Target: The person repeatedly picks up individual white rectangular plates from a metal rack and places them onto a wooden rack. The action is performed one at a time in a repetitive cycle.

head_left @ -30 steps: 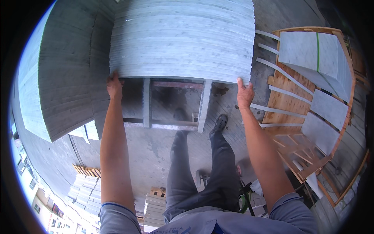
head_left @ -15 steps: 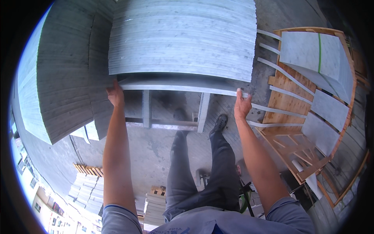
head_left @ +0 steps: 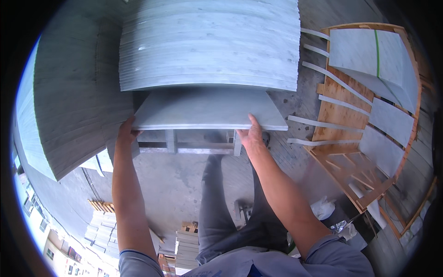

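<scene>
Slab [head_left: 210,110], far edge unseen

Left forearm [head_left: 126,189] points to 12 o'clock, the left hand [head_left: 125,130] at its end in a bent-fingered grip; right forearm [head_left: 281,191] slants toward 11, right hand [head_left: 250,134] gripping, thumb [head_left: 253,119] extended toward 12.

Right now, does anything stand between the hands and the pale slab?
Nothing visible does: the left hand holds the pale slab at its near left corner, the right hand at its near edge; the stack of slabs lies beyond.
</scene>
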Demonstrator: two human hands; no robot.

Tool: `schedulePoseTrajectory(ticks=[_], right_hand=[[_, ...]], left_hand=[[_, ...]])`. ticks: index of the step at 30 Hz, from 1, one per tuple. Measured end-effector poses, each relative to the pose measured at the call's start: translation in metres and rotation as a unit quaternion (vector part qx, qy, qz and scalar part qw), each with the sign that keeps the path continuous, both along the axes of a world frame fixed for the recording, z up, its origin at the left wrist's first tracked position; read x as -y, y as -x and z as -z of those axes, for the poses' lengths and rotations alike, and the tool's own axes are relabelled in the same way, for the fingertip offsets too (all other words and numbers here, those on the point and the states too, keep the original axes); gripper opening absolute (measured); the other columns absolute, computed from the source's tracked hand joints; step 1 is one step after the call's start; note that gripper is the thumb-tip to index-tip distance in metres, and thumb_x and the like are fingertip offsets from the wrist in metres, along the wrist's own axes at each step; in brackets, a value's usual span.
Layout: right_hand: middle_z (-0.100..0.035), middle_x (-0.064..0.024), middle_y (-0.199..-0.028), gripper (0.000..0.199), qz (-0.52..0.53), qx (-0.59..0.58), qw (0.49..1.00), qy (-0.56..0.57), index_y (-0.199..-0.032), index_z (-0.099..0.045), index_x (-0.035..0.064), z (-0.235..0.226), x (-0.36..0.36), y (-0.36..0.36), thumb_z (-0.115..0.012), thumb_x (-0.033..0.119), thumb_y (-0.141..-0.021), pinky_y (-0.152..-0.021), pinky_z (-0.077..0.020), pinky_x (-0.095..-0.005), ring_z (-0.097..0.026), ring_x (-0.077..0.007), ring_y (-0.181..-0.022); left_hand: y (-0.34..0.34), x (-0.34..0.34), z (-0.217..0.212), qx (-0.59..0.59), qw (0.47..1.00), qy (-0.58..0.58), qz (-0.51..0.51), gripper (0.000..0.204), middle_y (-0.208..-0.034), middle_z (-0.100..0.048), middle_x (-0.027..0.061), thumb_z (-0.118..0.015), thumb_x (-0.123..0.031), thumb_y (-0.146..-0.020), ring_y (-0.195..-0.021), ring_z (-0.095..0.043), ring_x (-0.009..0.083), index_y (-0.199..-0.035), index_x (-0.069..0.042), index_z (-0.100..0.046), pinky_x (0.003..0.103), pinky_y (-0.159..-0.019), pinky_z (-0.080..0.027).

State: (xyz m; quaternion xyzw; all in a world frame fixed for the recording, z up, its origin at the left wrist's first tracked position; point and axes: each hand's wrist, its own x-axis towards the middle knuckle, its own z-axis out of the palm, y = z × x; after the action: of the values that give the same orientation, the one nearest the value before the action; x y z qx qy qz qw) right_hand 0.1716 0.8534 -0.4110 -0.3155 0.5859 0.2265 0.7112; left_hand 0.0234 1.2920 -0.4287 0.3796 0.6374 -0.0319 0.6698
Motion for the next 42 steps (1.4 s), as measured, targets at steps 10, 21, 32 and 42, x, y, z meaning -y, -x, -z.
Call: schedulePoseTrajectory(ticks=[10, 21, 32, 42], right_hand=[[-0.054, -0.0138, -0.112, 0.037, -0.041, 0.035, 0.999, 0.002, -0.112, -0.050, 0.0013, 0.007, 0.041, 0.025, -0.061, 0.009, -0.078, -0.092, -0.0426, -0.0457, -0.053, -0.0279, -0.106], [-0.053, -0.0178, -0.108, 0.038, -0.095, 0.015, 0.991, 0.091, -0.111, -0.048, -0.0010, -0.077, 0.149, 0.088, -0.059, 0.010, -0.076, -0.087, -0.0461, -0.0506, -0.056, -0.0335, -0.100], [-0.056, -0.0164, -0.104, 0.034, -0.004, -0.066, 0.992, 0.107, -0.105, -0.052, 0.0005, -0.139, 0.292, 0.184, -0.062, 0.010, -0.074, -0.082, -0.0497, -0.0503, -0.059, -0.0327, -0.094], [-0.056, -0.0163, -0.100, 0.037, 0.057, 0.014, 0.998, 0.033, -0.108, -0.052, 0.0007, -0.176, 0.435, 0.158, -0.062, 0.010, -0.073, -0.074, -0.0528, -0.0483, -0.060, -0.0325, -0.091]], left_hand=[[0.084, 0.031, 0.014, -0.019, 0.996, -0.002, 0.084, 0.034, -0.096, -0.059, 0.0107, -0.062, -0.028, -0.085, -0.078, -0.060, 0.0256, -0.110, -0.007, -0.053, 0.038, -0.054, -0.053], [0.156, 0.166, -0.068, -0.141, 0.986, 0.075, -0.038, 0.035, -0.099, -0.059, 0.0163, -0.052, -0.027, -0.089, -0.075, -0.062, 0.0301, -0.113, -0.001, -0.050, 0.038, -0.050, -0.054], [0.165, 0.269, -0.152, -0.163, 0.978, 0.092, 0.090, 0.039, -0.091, -0.058, 0.0209, -0.045, -0.028, -0.091, -0.063, -0.061, 0.0319, -0.113, 0.004, -0.045, 0.034, -0.041, -0.048], [0.107, 0.409, -0.226, -0.131, 0.987, 0.044, 0.084, 0.040, -0.084, -0.059, 0.0220, -0.044, -0.027, -0.091, -0.058, -0.060, 0.0322, -0.112, 0.008, -0.045, 0.036, -0.041, -0.048]])
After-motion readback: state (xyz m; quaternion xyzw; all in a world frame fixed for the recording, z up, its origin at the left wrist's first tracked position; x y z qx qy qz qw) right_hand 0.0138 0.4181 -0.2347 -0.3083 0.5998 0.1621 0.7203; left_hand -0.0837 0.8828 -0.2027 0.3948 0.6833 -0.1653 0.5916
